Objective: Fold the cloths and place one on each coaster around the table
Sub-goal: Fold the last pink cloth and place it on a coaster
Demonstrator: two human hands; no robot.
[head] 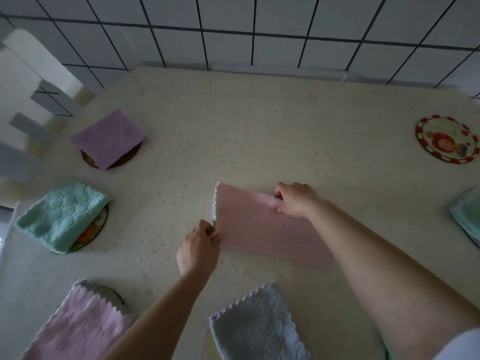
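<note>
A pink cloth (262, 229) lies folded in half in the middle of the table, a green layer showing at its left edge. My left hand (198, 249) pinches its near left corner. My right hand (296, 200) pinches its far edge near the right. Folded cloths sit on coasters: a purple one (107, 139) at far left, a green one (62, 214) at left, a pink one (78, 326) at near left, a pale blue one (257, 326) at the near edge. One round red-rimmed coaster (446, 139) at far right lies bare.
The table (259, 120) wears a cream dotted cover. A green cloth (467, 216) shows at the right edge. White chairs (31, 81) stand to the left, on a tiled floor (233, 22) beyond the table's far edge.
</note>
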